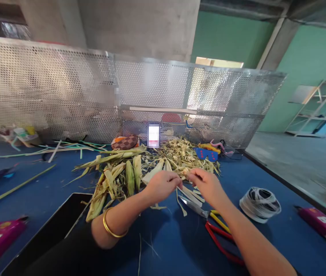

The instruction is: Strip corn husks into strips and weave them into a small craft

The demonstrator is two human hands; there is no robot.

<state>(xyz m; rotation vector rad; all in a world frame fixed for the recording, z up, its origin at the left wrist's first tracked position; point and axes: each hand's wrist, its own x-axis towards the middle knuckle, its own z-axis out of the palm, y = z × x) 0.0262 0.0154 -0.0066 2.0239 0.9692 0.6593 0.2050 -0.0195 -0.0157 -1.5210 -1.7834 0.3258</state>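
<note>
While left hand (163, 185) and right hand (209, 187) hover near husk strips (192, 197), apart, grips unclear, scissors (203, 212) nearby

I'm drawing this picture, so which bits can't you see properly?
In the head view:
Anything in the left hand or right hand: too small, or covered by them.
Scissors: partly behind the right forearm.
Black tray: partly behind the left sleeve.
Left pink tool, right pink tool: cut off by the picture's side edges.
Bright screen: blurred out.

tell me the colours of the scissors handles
One red handle, one yellow handle; best seen in the head view.
</note>
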